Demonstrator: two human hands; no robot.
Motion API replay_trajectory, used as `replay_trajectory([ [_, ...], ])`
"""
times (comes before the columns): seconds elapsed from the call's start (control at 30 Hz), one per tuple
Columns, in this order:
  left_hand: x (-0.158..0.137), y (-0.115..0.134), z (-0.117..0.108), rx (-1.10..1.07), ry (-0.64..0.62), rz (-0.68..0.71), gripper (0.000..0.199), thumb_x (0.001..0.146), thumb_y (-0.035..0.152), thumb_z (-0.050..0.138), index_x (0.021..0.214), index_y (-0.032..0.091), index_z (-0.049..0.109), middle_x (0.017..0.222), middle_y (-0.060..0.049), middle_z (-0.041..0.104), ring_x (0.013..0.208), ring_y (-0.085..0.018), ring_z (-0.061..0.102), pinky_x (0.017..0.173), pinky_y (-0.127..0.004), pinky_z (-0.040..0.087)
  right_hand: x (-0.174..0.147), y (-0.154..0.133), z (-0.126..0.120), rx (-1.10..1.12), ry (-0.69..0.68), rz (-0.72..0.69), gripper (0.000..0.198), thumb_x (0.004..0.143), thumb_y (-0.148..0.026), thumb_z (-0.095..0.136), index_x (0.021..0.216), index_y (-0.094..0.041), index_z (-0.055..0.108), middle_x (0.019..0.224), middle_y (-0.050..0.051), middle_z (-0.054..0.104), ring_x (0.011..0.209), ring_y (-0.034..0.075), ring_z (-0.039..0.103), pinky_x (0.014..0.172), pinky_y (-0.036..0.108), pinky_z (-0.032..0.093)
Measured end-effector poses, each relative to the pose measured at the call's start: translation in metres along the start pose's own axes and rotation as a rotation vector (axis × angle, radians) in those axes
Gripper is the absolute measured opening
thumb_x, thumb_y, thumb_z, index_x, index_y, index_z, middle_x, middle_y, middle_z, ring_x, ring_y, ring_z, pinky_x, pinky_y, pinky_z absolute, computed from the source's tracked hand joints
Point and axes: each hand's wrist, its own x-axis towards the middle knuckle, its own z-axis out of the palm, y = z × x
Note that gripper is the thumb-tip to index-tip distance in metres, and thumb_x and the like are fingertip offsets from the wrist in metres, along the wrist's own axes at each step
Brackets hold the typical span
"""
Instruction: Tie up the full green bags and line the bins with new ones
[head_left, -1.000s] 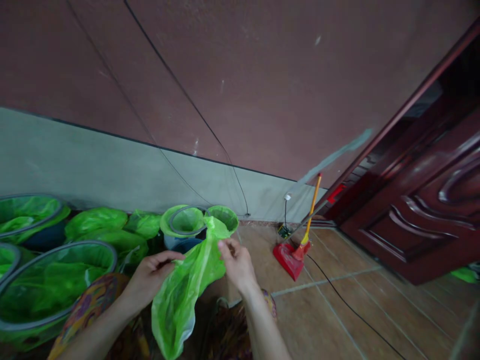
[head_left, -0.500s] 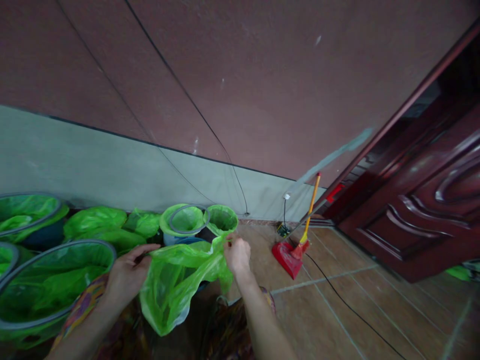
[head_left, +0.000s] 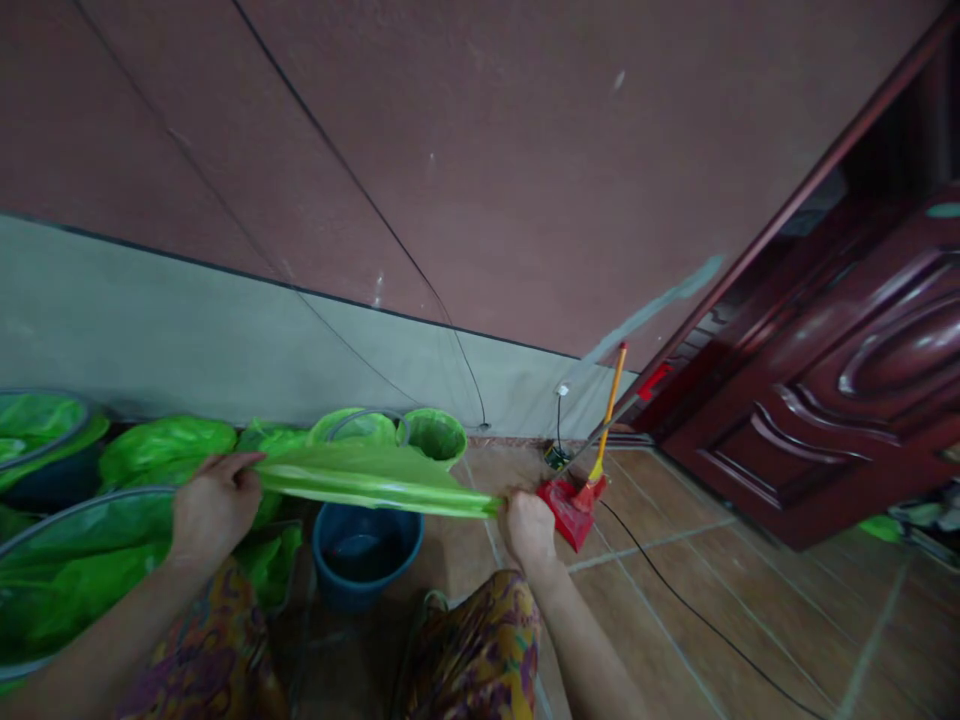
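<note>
L hand (head_left: 217, 505) & R hand (head_left: 529, 527) have moved wider apart, both holding the green bag (head_left: 375, 487) tight; pull soft w/o rips.

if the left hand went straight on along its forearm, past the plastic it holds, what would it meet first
Probably the green bundle near the foot of the pale wall, beyond the stretched plastic in the left hand; depth is unclear from this single view.

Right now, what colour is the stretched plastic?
The stretched plastic is bright green, best seen in the head view.
</note>
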Motion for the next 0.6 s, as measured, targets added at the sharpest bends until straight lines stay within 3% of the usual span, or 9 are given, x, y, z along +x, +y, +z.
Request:
replay_trajectory([
  [0.07, 0.014, 0.015, -0.011, -0.051, 0.023, 0.008, 0.037, 0.088, 0.027, 0.042, 0.104, 0.011, 0.072, 0.099, -0.005, 0.066, 0.092, -0.02, 0.062, 0.088, -0.028, 0.048, 0.009, -0.006, -0.034, -0.031, 0.13, -0.056, 0.015, 0.082, -0.012, 0.054, 0.08, -0.016, 0.068, 0.086, 0.011, 0.068, 0.068, 0.018, 0.063, 0.065, 0.03, 0.045],
  [0.17, 0.031, 0.036, -0.029, -0.193, 0.215, 0.031, 0.038, 0.09, 0.029, 0.042, 0.103, 0.011, 0.072, 0.096, -0.003, 0.066, 0.095, -0.017, 0.061, 0.094, -0.028, 0.047, 0.012, -0.012, -0.084, 0.149, 0.534, -0.144, 0.016, 0.085, -0.022, 0.053, 0.092, -0.018, 0.067, 0.102, 0.009, 0.067, 0.076, 0.017, 0.064, 0.07, 0.029, 0.048],
  [0.27, 0.031, 0.04, -0.026, -0.319, 0.428, 0.049, 0.034, 0.089, 0.026, 0.043, 0.097, 0.011, 0.072, 0.1, -0.004, 0.068, 0.101, -0.016, 0.061, 0.096, -0.027, 0.046, -0.011, -0.006, -0.081, 0.323, 0.853, -0.127, 0.016, 0.084, -0.026, 0.057, 0.095, -0.019, 0.065, 0.101, 0.008, 0.068, 0.086, 0.019, 0.064, 0.076, 0.03, 0.05],
  [0.3, 0.026, 0.034, -0.018, -0.329, 0.407, 0.041, 0.032, 0.088, 0.026, 0.044, 0.094, 0.011, 0.072, 0.098, -0.004, 0.069, 0.099, -0.017, 0.062, 0.093, -0.026, 0.047, -0.023, 0.0, -0.064, 0.337, 0.821, -0.106, 0.013, 0.082, -0.024, 0.057, 0.091, -0.02, 0.066, 0.093, 0.008, 0.069, 0.082, 0.019, 0.064, 0.073, 0.029, 0.049],
  [0.33, 0.021, 0.026, -0.008, -0.32, 0.338, 0.017, 0.03, 0.087, 0.026, 0.044, 0.088, 0.012, 0.071, 0.096, -0.004, 0.069, 0.095, -0.017, 0.063, 0.088, -0.026, 0.048, -0.036, 0.008, -0.043, 0.339, 0.632, -0.115, 0.01, 0.079, -0.02, 0.057, 0.083, -0.02, 0.066, 0.082, 0.006, 0.068, 0.073, 0.018, 0.063, 0.066, 0.027, 0.048],
  [0.43, 0.008, -0.009, 0.029, -0.247, -0.134, -0.147, 0.023, 0.081, 0.027, 0.05, 0.081, 0.017, 0.07, 0.062, 0.002, 0.063, 0.057, -0.016, 0.058, 0.055, -0.024, 0.044, -0.071, 0.027, 0.018, 0.262, 0.044, -0.063, 0.021, 0.069, -0.008, 0.051, 0.055, -0.023, 0.056, 0.053, 0.002, 0.059, 0.049, 0.015, 0.053, 0.05, 0.025, 0.036],
  [0.5, 0.009, -0.028, 0.047, -0.28, -0.145, -0.231, 0.022, 0.08, 0.028, 0.05, 0.085, 0.019, 0.07, 0.062, 0.003, 0.064, 0.053, -0.015, 0.056, 0.052, -0.023, 0.042, -0.081, 0.03, 0.031, 0.229, 0.021, -0.002, 0.02, 0.072, -0.007, 0.048, 0.064, -0.021, 0.059, 0.057, 0.003, 0.061, 0.052, 0.016, 0.056, 0.052, 0.025, 0.037],
  [0.53, 0.014, -0.033, 0.051, -0.278, -0.097, -0.337, 0.023, 0.079, 0.03, 0.05, 0.083, 0.019, 0.07, 0.059, 0.003, 0.063, 0.048, -0.014, 0.053, 0.049, -0.024, 0.04, -0.082, 0.028, 0.028, 0.237, 0.038, -0.017, 0.02, 0.075, -0.009, 0.047, 0.068, -0.021, 0.06, 0.06, 0.003, 0.061, 0.054, 0.016, 0.058, 0.054, 0.025, 0.038],
  [0.6, 0.027, -0.037, 0.052, -0.373, -0.014, -0.353, 0.028, 0.078, 0.032, 0.05, 0.089, 0.017, 0.071, 0.06, 0.002, 0.063, 0.046, -0.013, 0.05, 0.047, -0.023, 0.04, -0.08, 0.016, 0.009, 0.282, 0.124, -0.06, 0.018, 0.079, -0.012, 0.046, 0.076, -0.02, 0.061, 0.068, 0.003, 0.062, 0.059, 0.016, 0.06, 0.057, 0.024, 0.041],
])
